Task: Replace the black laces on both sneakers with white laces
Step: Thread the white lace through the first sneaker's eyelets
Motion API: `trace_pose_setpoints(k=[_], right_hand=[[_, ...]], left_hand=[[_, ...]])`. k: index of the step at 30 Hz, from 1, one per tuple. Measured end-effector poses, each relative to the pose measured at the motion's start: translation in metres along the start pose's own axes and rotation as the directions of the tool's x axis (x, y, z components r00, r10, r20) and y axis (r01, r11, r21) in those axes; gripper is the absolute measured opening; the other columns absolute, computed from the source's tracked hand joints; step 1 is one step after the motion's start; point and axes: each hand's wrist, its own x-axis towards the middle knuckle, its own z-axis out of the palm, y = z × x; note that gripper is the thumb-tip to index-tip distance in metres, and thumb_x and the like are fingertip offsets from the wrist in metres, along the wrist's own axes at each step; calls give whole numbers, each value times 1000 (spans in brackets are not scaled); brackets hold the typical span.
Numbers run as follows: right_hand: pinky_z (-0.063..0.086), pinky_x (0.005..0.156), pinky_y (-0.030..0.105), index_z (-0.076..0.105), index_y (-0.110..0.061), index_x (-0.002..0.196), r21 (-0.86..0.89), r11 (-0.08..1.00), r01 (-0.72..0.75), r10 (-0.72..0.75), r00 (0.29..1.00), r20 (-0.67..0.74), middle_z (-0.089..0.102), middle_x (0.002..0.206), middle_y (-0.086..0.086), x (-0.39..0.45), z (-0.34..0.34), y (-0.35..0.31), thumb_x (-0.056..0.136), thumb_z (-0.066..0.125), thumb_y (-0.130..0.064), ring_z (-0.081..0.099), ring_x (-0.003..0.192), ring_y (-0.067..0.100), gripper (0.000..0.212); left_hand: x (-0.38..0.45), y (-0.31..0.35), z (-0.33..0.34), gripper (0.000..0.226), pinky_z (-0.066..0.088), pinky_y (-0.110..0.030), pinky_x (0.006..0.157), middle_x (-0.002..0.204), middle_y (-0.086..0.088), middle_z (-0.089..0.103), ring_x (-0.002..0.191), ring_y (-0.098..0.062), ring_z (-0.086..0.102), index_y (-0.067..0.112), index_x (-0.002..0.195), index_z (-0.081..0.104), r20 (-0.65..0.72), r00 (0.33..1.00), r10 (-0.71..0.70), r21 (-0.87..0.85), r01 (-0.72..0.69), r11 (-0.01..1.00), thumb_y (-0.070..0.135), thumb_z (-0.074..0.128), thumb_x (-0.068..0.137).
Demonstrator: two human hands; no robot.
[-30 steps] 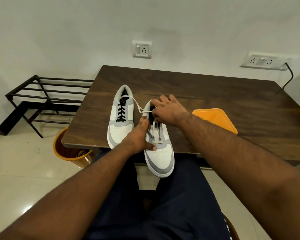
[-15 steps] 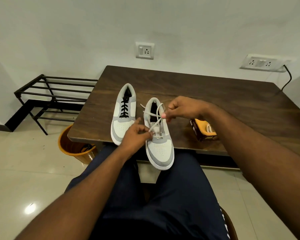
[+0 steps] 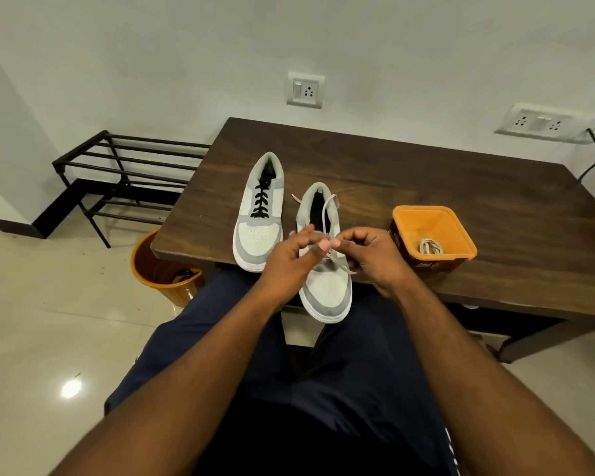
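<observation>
**Two hands on the white lace**

I see my left hand (image 3: 291,261) and my right hand (image 3: 375,257) close together, right over the near sneaker (image 3: 325,255). The fingertips almost meet. My right hand pinches the white lace (image 3: 327,209) between thumb and finger. My left hand has its fingers half bent by the same lace, but I cannot tell if it grips it. The lace runs up from my hands and loops over the far end of this shoe.

The other sneaker (image 3: 260,214) lies just past my left hand. It has its black lace (image 3: 261,201) in.

Near my right hand, off to the side, sits an orange tub (image 3: 433,235) with a second white lace (image 3: 430,248) curled inside. All of it rests on the brown table (image 3: 461,187).
</observation>
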Motion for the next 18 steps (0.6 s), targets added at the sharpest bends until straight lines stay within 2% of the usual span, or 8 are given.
trace_pose_setpoints(k=[4, 7, 9, 13, 14, 15, 17, 18], right_hand=[[41, 50, 17, 70, -2, 84, 4, 1000, -15, 15, 999, -44, 59, 56, -5, 2, -6, 2, 85, 70, -9, 46, 49, 4, 7], [40, 52, 20, 73, -9, 79, -33, 999, -44, 41, 997, -71, 57, 58, -1, -1, -28, 10, 85, 71, -14, 44, 54, 9, 8], [40, 53, 19, 72, -10, 79, -50, 998, -27, 23, 997, -78, 58, 58, -3, -1, -33, 14, 85, 71, -12, 44, 53, 8, 6], [41, 52, 20, 72, -3, 88, -33, 999, -22, 21, 999, -31, 65, 62, -3, 8, -10, 20, 85, 71, -10, 47, 50, 4, 7], [41, 52, 21, 73, -3, 88, -14, 1000, -16, 15, 999, -30, 66, 64, -1, 11, -4, 21, 85, 71, -9, 48, 52, 5, 7], [40, 53, 23, 73, -5, 87, 4, 1000, -15, 15, 999, -38, 66, 66, 1, 13, -2, 23, 85, 71, -10, 49, 54, 7, 6], [40, 55, 27, 75, -6, 86, 18, 999, -29, 29, 999, -43, 67, 68, 5, 15, -1, 27, 84, 72, -11, 50, 58, 14, 6], [41, 56, 26, 75, -5, 86, 23, 999, -48, 49, 998, -37, 68, 69, 6, 16, -2, 30, 84, 72, -10, 51, 59, 14, 6]], left_hand=[[-1, -4, -8, 11, 55, -31, 80, 83, 1, 75, 83, -13, 71, 18, 84, 74, -267, 960, 78, 58, -65, 996, 11, 67, 90], [0, -18, -32, 10, 55, -32, 80, 85, -2, 72, 81, -12, 69, 10, 91, 70, -578, 815, 44, 6, -49, 999, 12, 62, 95], [2, -19, -37, 12, 54, -37, 91, 100, -1, 69, 91, -6, 65, 15, 104, 67, -638, 770, 10, -11, -22, 1000, 11, 61, 94], [8, -13, -8, 42, 18, -40, 119, 138, 10, 52, 132, -7, 44, 34, 132, 51, -240, 964, 114, 378, -16, 926, 21, 62, 94], [11, -11, 0, 37, 12, -42, 120, 133, 10, 58, 129, -7, 47, 33, 130, 55, -131, 988, 80, 438, -15, 899, 28, 62, 94], [14, -11, 6, 31, 21, -42, 119, 120, 7, 67, 116, -6, 58, 29, 124, 62, -58, 998, 11, 407, 14, 913, 32, 63, 94], [16, -11, 9, 21, 55, -31, 86, 85, -7, 74, 76, -7, 68, 14, 110, 70, -5, 997, -74, 200, 74, 977, 24, 68, 91], [17, -14, 8, 17, 55, -22, 68, 75, -12, 71, 62, -6, 65, 7, 103, 72, -32, 997, -77, 146, 81, 986, 18, 70, 90]])
